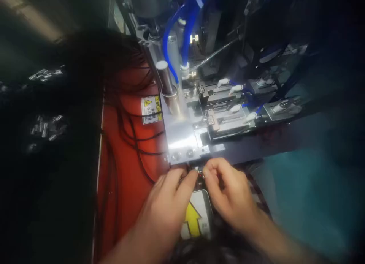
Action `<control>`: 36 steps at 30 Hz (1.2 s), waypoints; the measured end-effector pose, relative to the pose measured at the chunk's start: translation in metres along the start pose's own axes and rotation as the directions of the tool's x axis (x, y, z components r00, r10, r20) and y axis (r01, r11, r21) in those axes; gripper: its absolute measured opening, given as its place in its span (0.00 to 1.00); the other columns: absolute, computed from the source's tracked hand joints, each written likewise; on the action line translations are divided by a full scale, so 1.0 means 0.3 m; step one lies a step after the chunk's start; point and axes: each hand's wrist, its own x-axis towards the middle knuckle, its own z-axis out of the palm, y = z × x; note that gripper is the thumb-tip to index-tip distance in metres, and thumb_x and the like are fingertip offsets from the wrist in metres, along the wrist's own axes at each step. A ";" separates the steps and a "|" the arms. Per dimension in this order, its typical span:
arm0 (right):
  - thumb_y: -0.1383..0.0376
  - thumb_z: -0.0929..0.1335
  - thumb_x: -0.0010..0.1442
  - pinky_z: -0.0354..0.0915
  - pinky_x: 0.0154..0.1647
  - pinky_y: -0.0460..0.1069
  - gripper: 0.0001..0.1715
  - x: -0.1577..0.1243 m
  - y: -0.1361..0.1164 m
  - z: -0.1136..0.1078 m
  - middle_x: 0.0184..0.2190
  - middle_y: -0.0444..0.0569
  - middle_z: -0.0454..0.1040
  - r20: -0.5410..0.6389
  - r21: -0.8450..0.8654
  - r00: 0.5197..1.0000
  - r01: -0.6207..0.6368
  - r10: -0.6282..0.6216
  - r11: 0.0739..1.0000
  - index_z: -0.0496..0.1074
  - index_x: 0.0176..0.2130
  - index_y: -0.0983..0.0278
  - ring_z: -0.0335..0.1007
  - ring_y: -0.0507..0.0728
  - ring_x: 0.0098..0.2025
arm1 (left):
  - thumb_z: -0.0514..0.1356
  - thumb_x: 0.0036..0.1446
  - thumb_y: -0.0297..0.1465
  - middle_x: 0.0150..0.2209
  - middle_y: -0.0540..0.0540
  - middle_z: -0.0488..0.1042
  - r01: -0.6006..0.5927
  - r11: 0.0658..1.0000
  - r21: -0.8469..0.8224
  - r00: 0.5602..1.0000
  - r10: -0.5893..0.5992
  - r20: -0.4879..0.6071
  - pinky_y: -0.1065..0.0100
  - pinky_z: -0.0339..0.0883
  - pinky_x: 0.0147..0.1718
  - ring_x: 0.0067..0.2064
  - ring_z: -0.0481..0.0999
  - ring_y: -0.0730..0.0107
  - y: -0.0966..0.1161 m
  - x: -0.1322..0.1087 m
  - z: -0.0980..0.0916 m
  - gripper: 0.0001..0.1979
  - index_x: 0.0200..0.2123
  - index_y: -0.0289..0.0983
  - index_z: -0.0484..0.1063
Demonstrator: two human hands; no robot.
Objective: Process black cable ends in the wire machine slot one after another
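Note:
My left hand [168, 201] and my right hand [228, 190] meet fingertip to fingertip just below the front edge of a shiny metal machine plate [181, 136]. Both hands are pinched closed around a tiny dark part [199, 173] between thumbs and forefingers; it is too small to name. Beneath the hands lies a white label with a yellow arrow [195, 218].
A steel cylinder [168, 85] with blue air hoses [171, 40] rises behind the plate. Metal fixtures with white fittings [228, 116] stretch to the right. Black cables [134, 131] run over a red surface [128, 173] bearing a yellow warning sticker [151, 109]. Small shiny parts [45, 127] lie at left.

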 end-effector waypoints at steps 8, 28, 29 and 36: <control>0.69 0.62 0.65 0.56 0.22 0.45 0.06 -0.003 0.005 -0.005 0.21 0.39 0.62 0.023 0.056 0.998 -0.065 0.064 0.996 0.64 0.34 0.63 0.60 0.49 0.21 | 0.47 0.66 0.24 0.41 0.42 0.72 0.012 1.000 -0.021 0.999 -0.013 -0.048 0.71 0.72 0.35 0.39 0.75 0.67 0.011 0.002 0.015 0.15 0.50 0.34 0.69; 0.67 0.62 0.65 0.57 0.23 0.44 0.07 -0.004 0.009 -0.008 0.21 0.38 0.61 0.055 0.181 0.991 -0.126 0.118 0.975 0.64 0.33 0.62 0.59 0.49 0.22 | 0.47 0.67 0.25 0.43 0.44 0.71 0.095 0.991 -0.097 0.995 -0.098 -0.024 0.72 0.70 0.38 0.42 0.74 0.68 0.013 -0.028 0.032 0.16 0.54 0.38 0.67; 0.66 0.62 0.65 0.57 0.23 0.44 0.07 -0.004 0.009 -0.009 0.21 0.39 0.62 0.062 0.212 0.987 -0.155 0.145 0.965 0.64 0.33 0.62 0.59 0.49 0.22 | 0.47 0.67 0.25 0.43 0.44 0.71 0.095 0.991 -0.097 0.995 -0.097 -0.022 0.72 0.70 0.38 0.42 0.74 0.68 0.013 -0.029 0.032 0.16 0.54 0.38 0.67; 0.58 0.63 0.63 0.58 0.21 0.45 0.12 0.019 -0.002 -0.016 0.23 0.43 0.65 0.182 0.401 0.915 -0.402 0.359 0.823 0.68 0.34 0.64 0.61 0.52 0.25 | 0.48 0.66 0.25 0.44 0.44 0.71 0.089 0.992 -0.091 0.996 -0.091 -0.019 0.72 0.71 0.38 0.43 0.74 0.67 0.016 -0.021 0.031 0.16 0.54 0.38 0.67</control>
